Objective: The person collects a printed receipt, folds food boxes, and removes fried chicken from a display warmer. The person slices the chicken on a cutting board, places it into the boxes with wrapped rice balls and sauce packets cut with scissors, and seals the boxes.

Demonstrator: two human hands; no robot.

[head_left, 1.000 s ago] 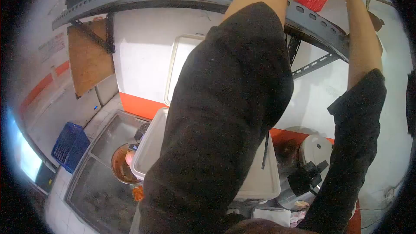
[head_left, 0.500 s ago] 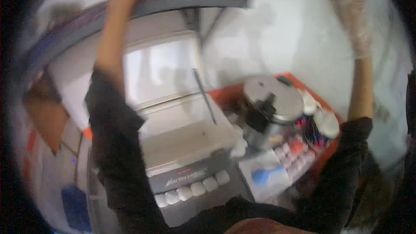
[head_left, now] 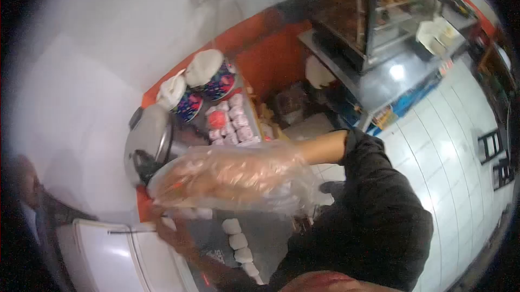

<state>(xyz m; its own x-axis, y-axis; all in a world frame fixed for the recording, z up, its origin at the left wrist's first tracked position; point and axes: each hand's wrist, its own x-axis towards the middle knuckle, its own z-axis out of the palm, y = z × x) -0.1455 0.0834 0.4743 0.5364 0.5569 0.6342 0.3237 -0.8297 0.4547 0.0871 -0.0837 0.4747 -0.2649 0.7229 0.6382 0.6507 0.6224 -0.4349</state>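
A clear, wrinkled plastic bag or loose plastic glove point(head_left: 254, 184) covers my right hand point(head_left: 200, 175) and the forearm behind it. My right arm reaches leftward across the view, and the plastic blurs the fingers. Close under the far end of the plastic is my left hand point(head_left: 172, 233), its fingers smeared and partly hidden; whether they grip the plastic I cannot tell. Below the plastic, several white rounded lumps point(head_left: 238, 241) sit in a row on a dark grey surface point(head_left: 271, 232). The white open box point(head_left: 157, 251) lies beside my left forearm.
A large steel pot with a lid point(head_left: 149, 135) stands beyond my hands. Next to it are two floral containers topped with white cloth point(head_left: 205, 67) and several pinkish small packs point(head_left: 238, 119) around a red round thing point(head_left: 216, 119). A glass display case point(head_left: 374, 16) stands at upper right.
The view has swung to the right. Both hands, held high and apart before, are now lower and close together, with the plastic-covered right arm across the middle.
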